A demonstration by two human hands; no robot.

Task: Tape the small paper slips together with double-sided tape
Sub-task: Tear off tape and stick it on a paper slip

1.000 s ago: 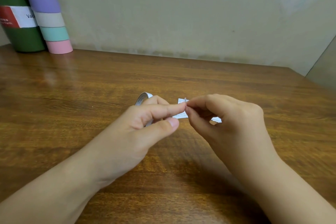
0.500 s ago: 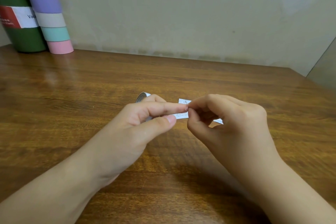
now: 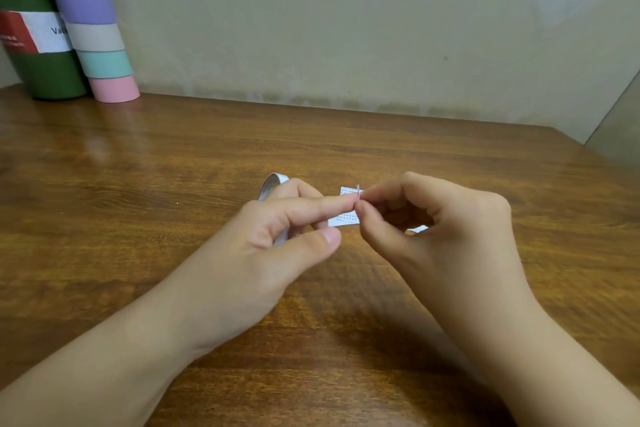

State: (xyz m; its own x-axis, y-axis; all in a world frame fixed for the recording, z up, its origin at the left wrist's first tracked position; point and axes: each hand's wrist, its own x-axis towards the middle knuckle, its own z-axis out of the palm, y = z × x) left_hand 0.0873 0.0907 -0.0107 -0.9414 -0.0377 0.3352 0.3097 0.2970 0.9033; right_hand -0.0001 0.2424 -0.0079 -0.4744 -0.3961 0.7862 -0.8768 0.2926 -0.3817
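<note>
A small printed paper slip (image 3: pixel 344 218) lies on the wooden table (image 3: pixel 346 149), partly behind my fingers. A corner of a second slip (image 3: pixel 418 229) shows under my right hand (image 3: pixel 450 229). My right thumb and forefinger pinch a tiny piece of tape (image 3: pixel 358 189) right at the tip of my left forefinger. My left hand (image 3: pixel 277 239) has its forefinger and thumb stretched out. Its other fingers curl round the white roll of double-sided tape (image 3: pixel 273 184), which stands on edge behind the hand and is mostly hidden.
A green bottle (image 3: pixel 38 55) and a tube with pastel stripes (image 3: pixel 93 35) stand at the back left against the wall. The table's right edge (image 3: pixel 588 156) runs close past my right hand.
My left thumb has dropped away from the forefinger, widening the gap. My right hand's pinch stays at the left fingertip and has shifted only slightly.
</note>
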